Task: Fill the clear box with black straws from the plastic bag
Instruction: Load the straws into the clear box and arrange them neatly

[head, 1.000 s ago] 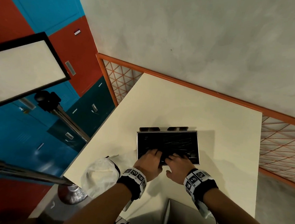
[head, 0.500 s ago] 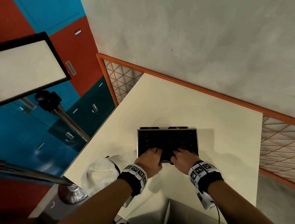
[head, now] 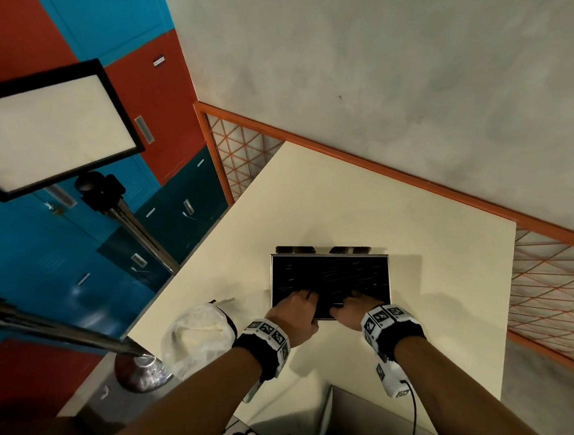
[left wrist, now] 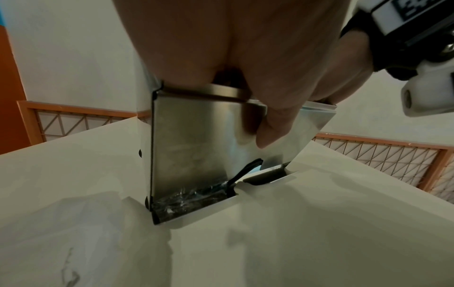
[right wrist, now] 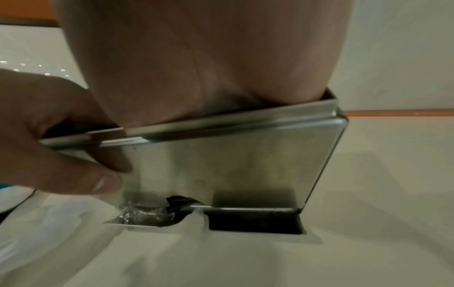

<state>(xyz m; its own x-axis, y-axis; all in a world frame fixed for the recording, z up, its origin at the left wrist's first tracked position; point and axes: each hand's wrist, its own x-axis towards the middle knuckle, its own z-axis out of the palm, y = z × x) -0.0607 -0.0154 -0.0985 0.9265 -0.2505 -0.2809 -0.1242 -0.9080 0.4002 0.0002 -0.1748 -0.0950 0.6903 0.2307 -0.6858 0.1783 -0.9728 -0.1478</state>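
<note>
The clear box [head: 388,277] stands on the cream table [head: 348,201], packed with black straws [head: 329,274]. My left hand [head: 294,309] and right hand [head: 350,308] sit side by side on its near edge. Their fingers curl over the rim onto the straws, and the fingertips are hidden. In the left wrist view my palm rests on the rim above the box wall [left wrist: 191,145], and the right hand's thumb [left wrist: 270,134] presses that wall from outside. The right wrist view shows the same wall [right wrist: 245,165] with the left thumb [right wrist: 100,182] against it. Straw ends [left wrist: 209,192] show at the bottom slot. The plastic bag [head: 197,334] lies crumpled, left of my left wrist.
A light panel [head: 45,129] on a stand rises at the left, with a metal pole [head: 47,325] and its base beside the table's left edge. Red and blue lockers stand behind. An orange mesh fence [head: 554,293] runs along the far and right sides. A grey box [head: 375,430] sits near me.
Both hands have slid slightly forward over the near rim, the right one more. The straws under them look flatter and more even than a second ago. The box stays put.
</note>
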